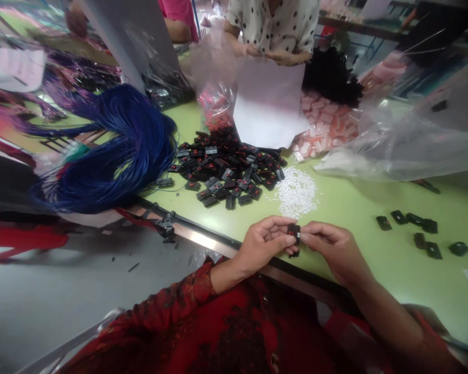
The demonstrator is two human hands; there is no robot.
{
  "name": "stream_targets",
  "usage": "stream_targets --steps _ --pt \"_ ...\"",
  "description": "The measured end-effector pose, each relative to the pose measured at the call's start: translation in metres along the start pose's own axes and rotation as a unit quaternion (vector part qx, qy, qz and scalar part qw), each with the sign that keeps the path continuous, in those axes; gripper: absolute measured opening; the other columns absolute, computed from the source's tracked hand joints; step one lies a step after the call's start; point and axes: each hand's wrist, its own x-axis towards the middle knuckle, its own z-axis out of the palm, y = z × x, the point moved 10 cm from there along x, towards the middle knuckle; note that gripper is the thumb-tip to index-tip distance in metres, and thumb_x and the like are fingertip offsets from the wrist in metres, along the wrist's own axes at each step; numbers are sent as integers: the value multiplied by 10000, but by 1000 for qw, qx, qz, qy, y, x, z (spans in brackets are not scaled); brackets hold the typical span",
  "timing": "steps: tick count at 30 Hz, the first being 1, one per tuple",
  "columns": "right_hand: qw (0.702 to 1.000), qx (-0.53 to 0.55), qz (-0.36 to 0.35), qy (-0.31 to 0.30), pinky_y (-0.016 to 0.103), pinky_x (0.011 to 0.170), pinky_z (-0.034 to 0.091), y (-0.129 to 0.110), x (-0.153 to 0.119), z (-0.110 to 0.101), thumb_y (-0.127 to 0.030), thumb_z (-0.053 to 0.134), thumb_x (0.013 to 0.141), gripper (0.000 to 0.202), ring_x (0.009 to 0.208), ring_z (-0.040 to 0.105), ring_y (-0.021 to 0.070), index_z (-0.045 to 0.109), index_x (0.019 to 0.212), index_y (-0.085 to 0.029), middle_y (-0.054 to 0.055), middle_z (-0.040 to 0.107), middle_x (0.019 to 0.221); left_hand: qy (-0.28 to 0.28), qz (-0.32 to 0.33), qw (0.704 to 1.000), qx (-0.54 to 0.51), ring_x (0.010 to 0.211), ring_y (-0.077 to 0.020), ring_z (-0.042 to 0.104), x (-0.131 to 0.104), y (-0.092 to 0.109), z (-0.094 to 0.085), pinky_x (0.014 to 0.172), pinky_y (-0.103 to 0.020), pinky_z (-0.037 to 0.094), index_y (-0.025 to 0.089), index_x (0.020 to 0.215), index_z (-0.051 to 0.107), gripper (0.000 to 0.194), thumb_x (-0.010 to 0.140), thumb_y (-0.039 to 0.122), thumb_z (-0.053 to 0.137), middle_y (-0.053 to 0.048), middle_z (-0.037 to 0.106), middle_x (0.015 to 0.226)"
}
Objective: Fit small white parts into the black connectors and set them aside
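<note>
My left hand (263, 244) pinches a black plastic connector housing (294, 232) with a red mark on it, just above the table's near edge. Close against the housing's right side, my right hand (333, 246) has its thumb and forefinger pressed together. A tiny white spot shows on the housing by those fingertips; what the right fingers hold is too small to make out. Beyond both hands lies a scattered pile of small white pieces (297, 192). A heap of similar black connector housings (228, 171), many with red parts, spreads behind and to the left.
At left lies a large bundle of blue wires (128, 140). Several black housings (421, 222) sit apart on the right of the green table (351, 208). Farther back are a white sheet (271, 104), bagged pink-orange parts (327, 122) and a person in a dotted shirt (275, 26).
</note>
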Motion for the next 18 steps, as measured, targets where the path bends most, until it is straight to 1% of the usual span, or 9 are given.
stream_targets --steps 3,7,10,12,15,17,18 --pt "1000 -15 -3 -6 351 708 646 -3 0 1 -394 846 774 180 710 722 186 816 824 -225 41 786 778 4 5 1000 20 679 -144 731 -1 -1 -2 682 -275 618 135 1112 729 441 748 318 898 -43 750 843" --pt "999 -37 7 6 344 649 642 -4 1 2 -399 846 752 198 629 696 174 790 775 -210 35 757 705 -2 22 998 62 710 -165 741 -2 -3 -4 725 -313 632 139 1143 735 452 767 344 881 -53 765 832" --pt "999 -43 4 23 326 594 625 -1 1 1 -439 852 722 259 574 673 167 751 707 -202 23 714 629 9 39 993 109 734 -165 738 -4 -4 -9 764 -319 624 146 1169 733 439 801 354 851 -59 770 844" --pt "998 -47 -5 34 320 585 617 0 0 -3 -465 853 711 290 571 672 172 738 695 -199 25 710 625 13 52 989 135 750 -166 734 -5 -2 -9 762 -306 611 146 1167 730 418 818 353 833 -67 768 863" --pt "997 -74 -3 23 310 619 616 1 -4 -4 -471 816 772 277 625 696 184 756 787 -201 37 738 681 -8 77 981 175 771 -175 724 -7 3 1 736 -296 590 150 1184 714 385 866 357 780 -82 759 884" --pt "997 -83 -4 3 304 648 618 -2 -7 -1 -475 782 818 270 675 719 192 758 871 -212 42 763 739 -27 117 963 242 783 -179 706 -9 12 13 740 -303 574 164 1196 719 345 909 357 729 -96 758 924" --pt "996 -85 -11 -6 305 661 620 -5 -8 1 -480 775 826 268 701 730 198 755 889 -219 45 775 769 -43 142 947 285 794 -182 696 -11 16 19 755 -311 567 176 1212 722 333 928 350 703 -102 758 950"
